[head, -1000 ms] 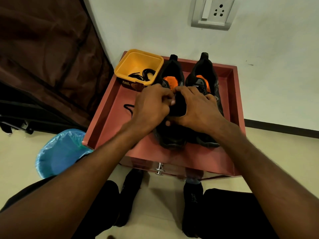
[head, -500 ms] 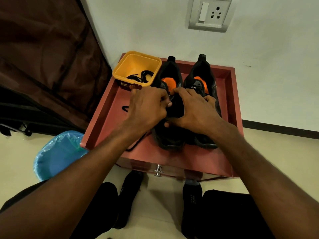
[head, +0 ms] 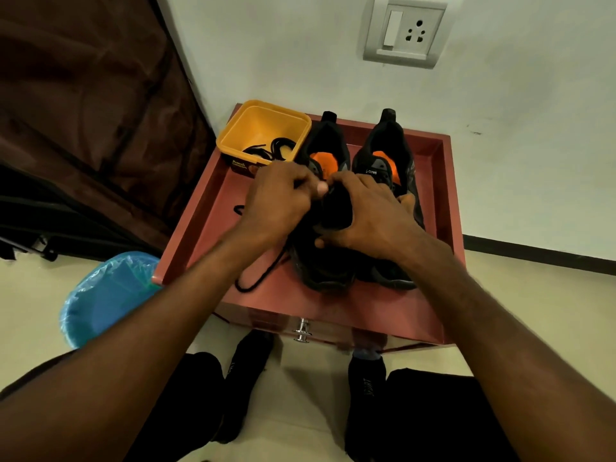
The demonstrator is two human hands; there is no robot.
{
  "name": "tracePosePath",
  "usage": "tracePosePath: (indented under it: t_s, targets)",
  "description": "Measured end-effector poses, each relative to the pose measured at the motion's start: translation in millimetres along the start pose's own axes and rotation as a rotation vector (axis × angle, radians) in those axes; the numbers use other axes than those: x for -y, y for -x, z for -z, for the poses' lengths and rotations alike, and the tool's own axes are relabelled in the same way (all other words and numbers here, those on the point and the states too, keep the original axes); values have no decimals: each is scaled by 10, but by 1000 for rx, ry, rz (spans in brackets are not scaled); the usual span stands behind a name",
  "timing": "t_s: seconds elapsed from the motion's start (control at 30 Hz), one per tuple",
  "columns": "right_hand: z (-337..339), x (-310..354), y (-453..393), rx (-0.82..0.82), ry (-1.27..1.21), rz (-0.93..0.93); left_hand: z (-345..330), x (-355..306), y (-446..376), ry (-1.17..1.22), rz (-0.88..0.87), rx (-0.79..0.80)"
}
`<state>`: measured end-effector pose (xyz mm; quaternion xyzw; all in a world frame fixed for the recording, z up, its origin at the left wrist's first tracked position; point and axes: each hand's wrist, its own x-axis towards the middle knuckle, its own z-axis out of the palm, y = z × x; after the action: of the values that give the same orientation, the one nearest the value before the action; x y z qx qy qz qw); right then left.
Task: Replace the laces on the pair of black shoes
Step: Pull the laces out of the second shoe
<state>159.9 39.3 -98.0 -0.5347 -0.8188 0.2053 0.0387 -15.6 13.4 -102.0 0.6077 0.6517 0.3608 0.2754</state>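
**Both hands work at the throat of the left shoe**

A low reddish-brown wooden table with a raised rim [head: 196, 228] stands against a pale wall, a metal knob on its near face. On it sits the pair of black shoes with orange insoles, toes near and heels far, so each long axis runs near to far. The left black shoe [head: 320, 271] is the one being worked on; the right black shoe [head: 396, 151] lies just beside it, touching or nearly so.

A blue plastic-lined bin [head: 103, 295] stands on the floor to the left of the table. A yellow square plastic tub [head: 256, 125] sits at the table's far left corner, just beside the left shoe's heel, with a coiled black lace [head: 276, 148] inside.

The left hand [head: 276, 201] has its fingers curled in a clenched grip at the shoe's throat, apparently pinching a lace end, though what it holds is hidden. The right hand [head: 366, 215] is curled over the black tongue, grasping the shoe from the right.

A loose black lace [head: 256, 278] trails from under the left hand toward the near left across the table. That lace lies on the left hand's side, so the left hand is likely the one to draw or thread it next while the right steadies the shoe.
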Motion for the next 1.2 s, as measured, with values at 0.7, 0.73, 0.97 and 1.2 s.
tracePosePath:
  t_s: [0.7,0.73,0.97,1.2]
  targets:
    - [16,-7,-2,28,35,-20,204,-120,-56,645,-75,-155]
    - [19,-11,-5,29,33,-21,312,-190,-80,951,-17,-139]
    - [25,10,-6,27,11,-9,230,21,-94,270,126,-69]
    - [15,8,8,16,-5,-4,-75,151,8,-377,-57,-2]
